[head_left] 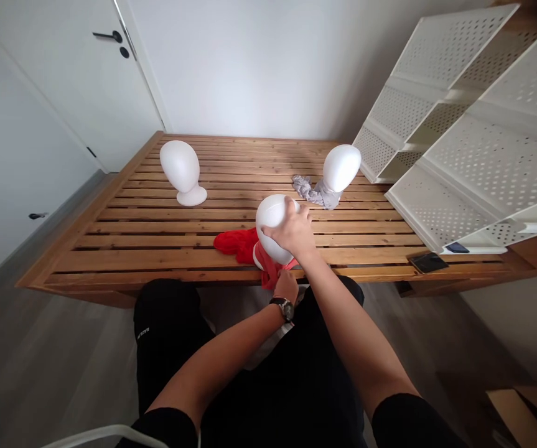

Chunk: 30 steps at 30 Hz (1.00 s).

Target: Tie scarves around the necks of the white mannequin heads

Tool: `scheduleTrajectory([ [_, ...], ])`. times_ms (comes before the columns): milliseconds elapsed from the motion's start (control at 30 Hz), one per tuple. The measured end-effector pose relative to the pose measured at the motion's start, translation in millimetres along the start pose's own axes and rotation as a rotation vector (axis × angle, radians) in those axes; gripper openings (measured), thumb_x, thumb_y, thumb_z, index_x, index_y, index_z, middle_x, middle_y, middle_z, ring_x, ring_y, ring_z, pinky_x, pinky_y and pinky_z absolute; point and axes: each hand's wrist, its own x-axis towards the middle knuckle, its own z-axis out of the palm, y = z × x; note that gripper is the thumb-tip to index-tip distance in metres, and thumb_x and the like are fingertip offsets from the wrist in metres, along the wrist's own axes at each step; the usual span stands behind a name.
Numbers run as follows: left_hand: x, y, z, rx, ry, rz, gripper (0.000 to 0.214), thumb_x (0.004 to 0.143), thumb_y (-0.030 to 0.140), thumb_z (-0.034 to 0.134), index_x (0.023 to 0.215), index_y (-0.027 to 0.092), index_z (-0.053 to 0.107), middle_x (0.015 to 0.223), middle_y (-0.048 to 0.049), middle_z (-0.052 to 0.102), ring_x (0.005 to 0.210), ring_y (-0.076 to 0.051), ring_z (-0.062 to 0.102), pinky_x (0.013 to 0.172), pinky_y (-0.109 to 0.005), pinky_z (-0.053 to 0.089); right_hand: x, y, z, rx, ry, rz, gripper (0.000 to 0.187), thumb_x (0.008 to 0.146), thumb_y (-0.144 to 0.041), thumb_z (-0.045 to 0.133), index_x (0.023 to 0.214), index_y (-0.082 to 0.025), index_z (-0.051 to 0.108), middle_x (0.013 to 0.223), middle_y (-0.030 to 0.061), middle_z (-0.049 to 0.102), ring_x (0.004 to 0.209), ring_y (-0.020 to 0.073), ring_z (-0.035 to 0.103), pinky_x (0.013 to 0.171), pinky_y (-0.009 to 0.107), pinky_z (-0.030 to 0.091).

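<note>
A white foam mannequin head [270, 218] stands near the front edge of a slatted wooden bench [156, 239]. My right hand [291, 231] lies over its right side with the fingers curled against it. A red cloth [238, 244] lies bunched to the left of its base and wraps round the neck. My left hand [285, 287], with a watch on the wrist, is closed on the red cloth's hanging end below the bench edge.
Two more white foam heads stand further back, one at the left [182, 167] and one at the right [340, 168] with a grey cloth [312, 191] at its base. A white perforated shelf unit [464, 124] leans at the right. A dark phone [429, 262] lies below it.
</note>
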Motion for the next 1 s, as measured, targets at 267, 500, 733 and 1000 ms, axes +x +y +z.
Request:
scheduleTrajectory([
  [267, -133.2, -97.4, -40.1, 0.112, 0.125, -0.062, 0.029, 0.103, 0.019, 0.047, 0.115, 0.017, 0.073, 0.100, -0.0143, 0.073, 0.107, -0.030, 0.063, 0.106, -0.052, 0.045, 3.6, 3.7, -2.2, 0.009, -0.015, 0.001, 0.114, 0.069, -0.061, 0.082, 0.162, -0.025, 0.029, 0.145, 0.0198, 0.039, 0.136, 0.0444, 0.045, 0.109, 0.055, 0.045],
  [500, -117.4, -159.9, -88.2, 0.161, 0.220, -0.381, 0.036, 0.100, 0.012, 0.038, 0.114, 0.013, 0.071, 0.114, -0.0206, 0.068, 0.119, -0.037, 0.055, 0.106, -0.054, 0.043, 4.0, 25.5, -46.0, 0.118, -0.009, 0.014, 0.114, 0.066, -0.060, 0.086, 0.160, -0.021, 0.034, 0.143, 0.0184, 0.047, 0.136, 0.0373, 0.050, 0.115, 0.051, 0.045],
  [733, -19.5, -201.9, -96.6, 0.044, 0.160, -0.383, 0.039, 0.101, 0.013, 0.038, 0.115, 0.014, 0.074, 0.120, -0.0211, 0.068, 0.124, -0.033, 0.054, 0.104, -0.047, 0.046, -46.4, 30.5, -118.8, 0.099, 0.165, -0.073, 0.110, 0.067, -0.065, 0.084, 0.159, -0.027, 0.036, 0.146, 0.0135, 0.051, 0.140, 0.0373, 0.046, 0.116, 0.057, 0.044],
  [1000, 1.5, -215.7, -51.4, -0.016, 0.093, -0.383, 0.035, 0.095, 0.012, 0.047, 0.117, 0.009, 0.073, 0.121, -0.0236, 0.069, 0.124, -0.034, 0.054, 0.103, -0.047, 0.048, -114.7, 26.6, -169.9, 0.131, 0.308, -0.058, 0.096, 0.072, -0.068, 0.080, 0.154, -0.036, 0.044, 0.151, 0.0070, 0.052, 0.138, 0.0414, 0.053, 0.112, 0.064, 0.049],
])
